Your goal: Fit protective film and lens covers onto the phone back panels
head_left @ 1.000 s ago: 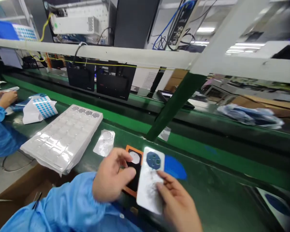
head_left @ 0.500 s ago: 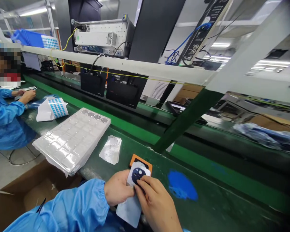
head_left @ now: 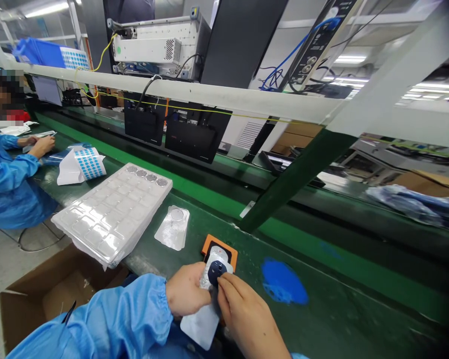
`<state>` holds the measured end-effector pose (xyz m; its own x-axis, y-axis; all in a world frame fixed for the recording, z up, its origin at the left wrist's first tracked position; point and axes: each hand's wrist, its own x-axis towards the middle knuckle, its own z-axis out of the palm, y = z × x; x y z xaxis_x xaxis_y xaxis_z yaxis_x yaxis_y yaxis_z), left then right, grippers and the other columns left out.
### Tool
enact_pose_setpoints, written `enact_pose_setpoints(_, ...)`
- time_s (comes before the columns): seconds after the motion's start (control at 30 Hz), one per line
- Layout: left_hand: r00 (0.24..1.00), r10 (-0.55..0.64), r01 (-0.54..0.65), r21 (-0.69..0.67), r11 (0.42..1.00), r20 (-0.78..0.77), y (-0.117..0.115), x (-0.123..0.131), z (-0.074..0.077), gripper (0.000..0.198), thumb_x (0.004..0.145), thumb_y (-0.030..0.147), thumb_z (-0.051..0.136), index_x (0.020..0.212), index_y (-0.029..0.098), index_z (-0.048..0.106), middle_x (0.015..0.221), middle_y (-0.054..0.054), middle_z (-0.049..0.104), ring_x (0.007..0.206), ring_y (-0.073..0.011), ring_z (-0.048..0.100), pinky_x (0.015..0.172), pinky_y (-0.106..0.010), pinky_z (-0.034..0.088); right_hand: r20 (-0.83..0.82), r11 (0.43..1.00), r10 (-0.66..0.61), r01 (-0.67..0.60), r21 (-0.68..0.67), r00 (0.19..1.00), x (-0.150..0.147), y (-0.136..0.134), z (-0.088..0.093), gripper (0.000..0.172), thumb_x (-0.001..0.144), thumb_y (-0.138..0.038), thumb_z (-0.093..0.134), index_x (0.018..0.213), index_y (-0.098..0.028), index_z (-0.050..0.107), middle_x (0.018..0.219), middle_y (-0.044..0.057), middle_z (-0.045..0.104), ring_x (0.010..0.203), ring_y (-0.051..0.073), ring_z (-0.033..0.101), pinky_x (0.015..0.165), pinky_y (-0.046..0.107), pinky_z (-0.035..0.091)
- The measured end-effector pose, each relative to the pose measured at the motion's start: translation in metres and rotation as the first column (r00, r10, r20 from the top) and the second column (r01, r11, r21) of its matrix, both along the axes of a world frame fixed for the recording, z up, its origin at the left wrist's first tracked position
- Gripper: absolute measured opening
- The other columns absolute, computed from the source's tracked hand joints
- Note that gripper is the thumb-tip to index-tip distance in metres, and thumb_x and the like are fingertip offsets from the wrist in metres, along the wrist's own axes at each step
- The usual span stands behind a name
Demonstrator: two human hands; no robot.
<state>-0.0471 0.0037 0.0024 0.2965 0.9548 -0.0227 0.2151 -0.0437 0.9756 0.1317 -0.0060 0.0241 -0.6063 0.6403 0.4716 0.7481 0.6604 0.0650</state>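
My left hand (head_left: 187, 291) grips a pale, silvery backing sheet (head_left: 201, 326), its thumb laid across the front. Against the upper part of that sheet is a dark blue round sticker (head_left: 215, 272) with small holes, pinched at its right edge by the thumb and fingers of my right hand (head_left: 245, 309). How much of the sticker still touches the sheet I cannot tell. Just beyond my hands lies an orange frame (head_left: 230, 253) with a black inside, partly covered by the sheet. Left of it, a similar silvery sheet (head_left: 172, 232) with a round outline lies on the bench.
A white plastic tray (head_left: 108, 214) holds several round silver pieces along its far edge. Beyond it lies a white sheet with blue dots (head_left: 88, 165). A co-worker in blue sleeves (head_left: 7, 167) sits at left. A cardboard box (head_left: 37, 304) stands below; a green post (head_left: 284, 184) rises behind the bench.
My right hand has shifted the dark sticker slightly up and right over the sheet, and more silvery surface shows beside it. The view has moved a little.
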Motion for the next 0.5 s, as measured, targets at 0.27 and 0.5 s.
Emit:
enact_pose_setpoints(0.27, 0.997, 0.006, -0.004, 0.02, 1.0, -0.08, -0.002, 0.004, 0.003, 0.032, 0.066, 0.009, 0.058, 0.096, 0.019, 0.065, 0.087, 0.002, 0.07, 0.078, -0.0175, 0.063, 0.068, -0.025, 0.044, 0.17, 0.996, -0.079, 0.084, -0.022, 0.982, -0.005, -0.014, -0.004, 0.026, 0.086, -0.007, 0.047, 0.095, -0.02, 0.067, 0.101, 0.009, 0.069, 0.085, 0.022, 0.063, 0.077, 0.036, 0.052)
enact_pose_setpoints(0.5, 0.999, -0.029, 0.029, -0.027, 0.999, -0.019, -0.001, 0.007, -0.002, 0.033, 0.067, 0.008, 0.057, 0.097, 0.018, 0.063, 0.086, 0.001, 0.068, 0.078, -0.0173, 0.061, 0.073, -0.027, 0.045, 0.03, 0.99, -0.047, 0.05, -0.133, 0.998, -0.007, -0.003, 0.006, 0.019, 0.085, -0.013, 0.053, 0.071, -0.025, 0.06, 0.075, 0.004, 0.064, 0.067, 0.021, 0.061, 0.06, 0.035, 0.05)
